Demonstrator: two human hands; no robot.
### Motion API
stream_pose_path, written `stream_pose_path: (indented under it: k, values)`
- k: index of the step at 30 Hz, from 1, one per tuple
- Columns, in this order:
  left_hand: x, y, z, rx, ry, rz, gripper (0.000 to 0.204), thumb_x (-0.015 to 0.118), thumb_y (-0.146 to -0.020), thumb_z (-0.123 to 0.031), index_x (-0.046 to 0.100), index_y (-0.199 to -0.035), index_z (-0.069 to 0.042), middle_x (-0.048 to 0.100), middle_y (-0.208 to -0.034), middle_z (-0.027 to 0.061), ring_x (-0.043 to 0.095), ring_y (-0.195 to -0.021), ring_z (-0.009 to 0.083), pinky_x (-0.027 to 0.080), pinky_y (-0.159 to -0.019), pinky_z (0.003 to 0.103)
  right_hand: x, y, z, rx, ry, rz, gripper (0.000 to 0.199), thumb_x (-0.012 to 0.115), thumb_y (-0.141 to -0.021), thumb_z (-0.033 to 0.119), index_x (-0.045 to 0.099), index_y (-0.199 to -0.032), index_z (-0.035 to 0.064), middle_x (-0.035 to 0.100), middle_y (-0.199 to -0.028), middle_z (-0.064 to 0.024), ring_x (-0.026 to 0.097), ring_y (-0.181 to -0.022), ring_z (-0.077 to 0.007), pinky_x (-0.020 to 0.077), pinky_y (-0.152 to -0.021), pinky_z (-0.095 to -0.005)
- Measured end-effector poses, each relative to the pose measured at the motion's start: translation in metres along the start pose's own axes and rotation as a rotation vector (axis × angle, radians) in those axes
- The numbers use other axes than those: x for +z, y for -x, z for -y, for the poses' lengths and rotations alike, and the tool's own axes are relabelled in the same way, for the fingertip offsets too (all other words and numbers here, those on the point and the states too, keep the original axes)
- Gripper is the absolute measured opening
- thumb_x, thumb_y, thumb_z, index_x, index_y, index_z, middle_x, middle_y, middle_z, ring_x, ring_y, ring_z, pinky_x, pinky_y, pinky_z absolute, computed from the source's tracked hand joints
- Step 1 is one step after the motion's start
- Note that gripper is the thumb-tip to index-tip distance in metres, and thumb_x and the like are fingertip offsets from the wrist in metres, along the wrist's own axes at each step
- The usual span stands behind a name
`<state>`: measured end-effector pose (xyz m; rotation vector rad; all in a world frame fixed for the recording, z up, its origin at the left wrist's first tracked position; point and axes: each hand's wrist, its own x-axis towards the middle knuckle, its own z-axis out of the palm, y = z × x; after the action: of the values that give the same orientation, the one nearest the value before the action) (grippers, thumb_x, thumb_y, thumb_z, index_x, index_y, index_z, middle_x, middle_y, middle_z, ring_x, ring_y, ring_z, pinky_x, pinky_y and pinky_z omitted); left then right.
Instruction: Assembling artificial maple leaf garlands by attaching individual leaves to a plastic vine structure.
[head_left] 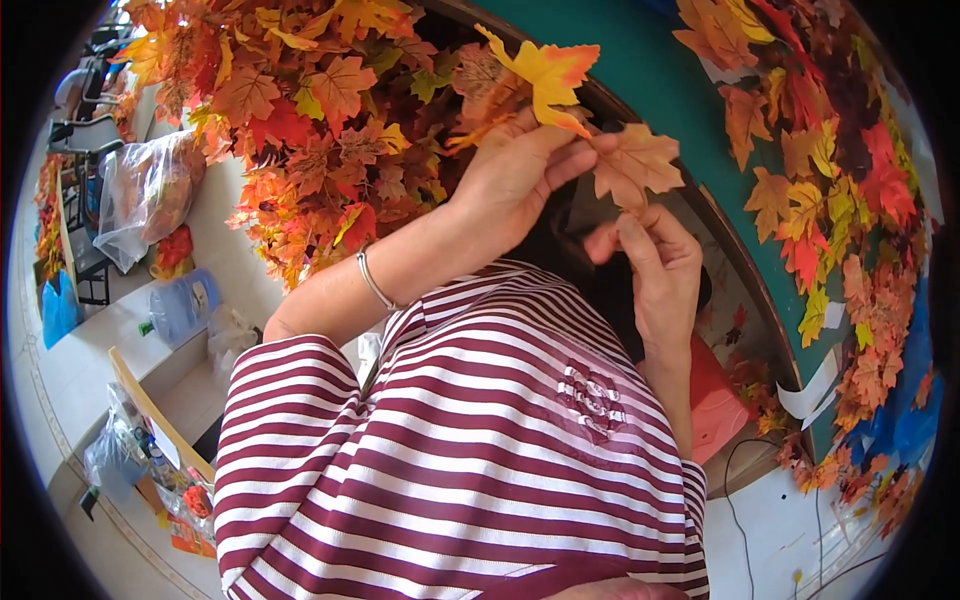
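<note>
My left hand (pixel 520 165), with a silver bracelet on its wrist, is closed at the edge of the table. Its fingers pinch a spray of artificial maple leaves. A yellow leaf with orange edges (pixel 550 78) stands up beyond the fingertips, and a peach-orange leaf (pixel 638 168) spreads out to their right. Just below that peach leaf is my right hand (pixel 660 265), its thumb and forefinger pressed together close to the leaf's lower tip. What lies between those fingertips is too small to make out.
A thick heap of orange and red artificial leaves (pixel 310 130) hangs at left. More leaf garlands (pixel 800 190) lie along the right of the green tabletop (pixel 640 70). A red stool (pixel 715 395) stands under the table. Clear plastic bags (pixel 145 195) and a blue water jug (pixel 185 305) are at far left.
</note>
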<state>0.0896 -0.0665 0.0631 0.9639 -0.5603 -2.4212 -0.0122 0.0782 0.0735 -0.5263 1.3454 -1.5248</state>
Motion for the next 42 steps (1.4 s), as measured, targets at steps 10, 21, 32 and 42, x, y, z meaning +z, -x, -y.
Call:
stream_pose_path:
  k: [10, 21, 32, 42]
  values:
    - [-0.009, -0.016, 0.036, -0.042, -0.258, 0.136, 0.028, 0.048, -0.096, -0.01, 0.052, -0.121, 0.004, 0.061, -0.114, 0.0128, 0.061, -0.108, 0.0198, 0.052, -0.089, 0.029, -0.02, 0.01, -0.002, 0.105, -0.351, -0.06, 0.022, 0.048, -0.097, 0.013, 0.057, -0.111, -0.0017, 0.053, -0.061, -0.0037, 0.057, -0.063, -0.0153, 0.0469, -0.056, -0.0255]
    - [0.011, 0.025, 0.019, 0.02, -0.752, 0.237, 0.025, 0.052, -0.098, -0.021, 0.06, -0.104, 0.003, 0.066, -0.092, 0.0073, 0.06, -0.077, 0.0101, 0.049, -0.068, 0.023, -0.014, 0.011, -0.021, -0.471, 0.91, -0.376, 0.027, 0.063, -0.075, -0.001, 0.065, -0.101, 0.0047, 0.063, -0.071, -0.0122, 0.061, -0.059, -0.0248, 0.0492, -0.052, -0.0343]
    - [0.008, 0.01, 0.04, -0.174, -0.429, 0.149, 0.02, 0.056, -0.096, -0.022, 0.061, -0.094, -0.003, 0.065, -0.088, 0.003, 0.059, -0.078, 0.0078, 0.049, -0.07, 0.02, -0.019, 0.017, -0.025, -0.71, 1.167, -0.336, 0.043, 0.064, -0.072, -0.003, 0.056, -0.114, -0.006, 0.06, -0.074, -0.0092, 0.06, -0.069, -0.0213, 0.0527, -0.054, -0.0313]
    - [0.016, 0.001, 0.039, -0.036, -0.261, 0.137, 0.014, 0.053, -0.098, -0.02, 0.057, -0.096, -0.007, 0.059, -0.089, 0.0003, 0.051, -0.076, 0.0076, 0.042, -0.067, 0.021, -0.021, 0.02, -0.022, -0.438, 0.686, -0.103, 0.063, 0.061, -0.085, 0.0, 0.032, -0.14, 0.0046, 0.068, -0.091, -0.0184, 0.07, -0.079, -0.0307, 0.0568, -0.065, -0.0341]
